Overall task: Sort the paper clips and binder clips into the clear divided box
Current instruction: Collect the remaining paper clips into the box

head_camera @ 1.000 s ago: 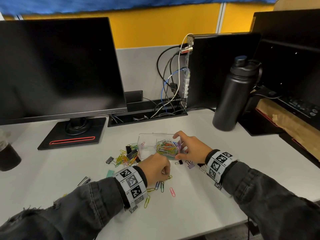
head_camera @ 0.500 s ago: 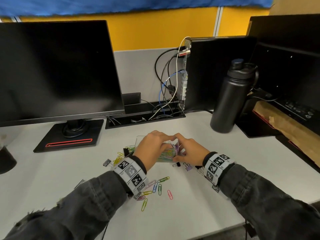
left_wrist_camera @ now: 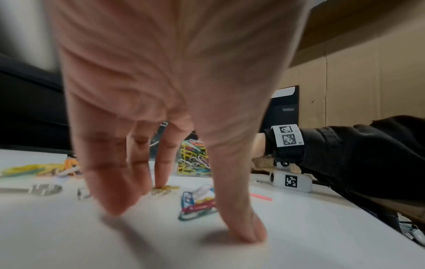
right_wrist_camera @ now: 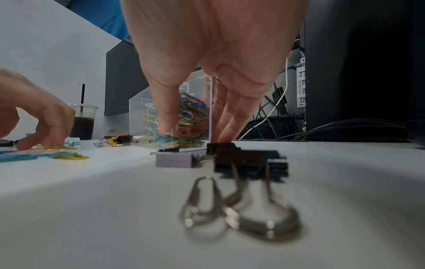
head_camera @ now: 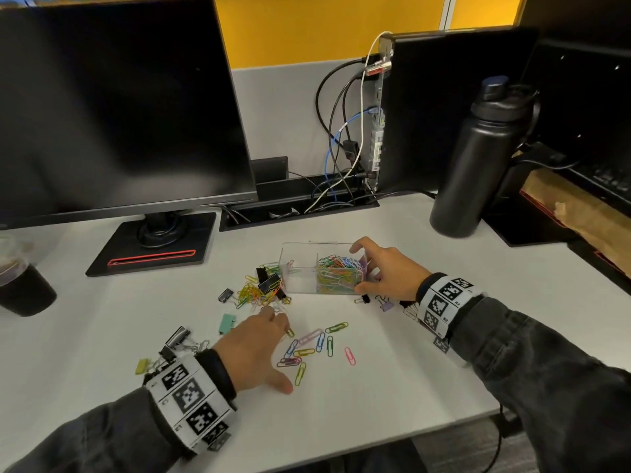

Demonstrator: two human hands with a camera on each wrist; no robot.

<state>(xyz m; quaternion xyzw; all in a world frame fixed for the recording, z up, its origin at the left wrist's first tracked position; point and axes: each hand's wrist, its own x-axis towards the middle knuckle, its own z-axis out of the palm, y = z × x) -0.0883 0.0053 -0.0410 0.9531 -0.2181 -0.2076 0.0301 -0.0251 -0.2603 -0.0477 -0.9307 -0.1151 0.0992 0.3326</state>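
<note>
The clear divided box (head_camera: 297,268) stands mid-table; its right compartment is packed with coloured paper clips (head_camera: 338,274) and the left one looks nearly empty. My right hand (head_camera: 358,269) grips the box's right end, thumb on the front wall and fingers behind. My left hand (head_camera: 283,356) lies spread on the table with straight fingers. Its fingertips (left_wrist_camera: 161,182) touch a yellow clip among the loose paper clips (head_camera: 307,349). A pile of clips with black binder clips (head_camera: 263,290) lies left of the box. More binder clips (right_wrist_camera: 250,162) sit by my right wrist.
A teal binder clip (head_camera: 227,323) and several black ones (head_camera: 177,339) lie by my left wrist. Behind stand a monitor on its base (head_camera: 150,244), a cable tray (head_camera: 297,206), a black bottle (head_camera: 478,158) to the right and a drink cup (head_camera: 20,285) far left.
My left hand rose from the table to the box, then came back down onto the loose paper clips. The right hand stayed on the box's right end.
</note>
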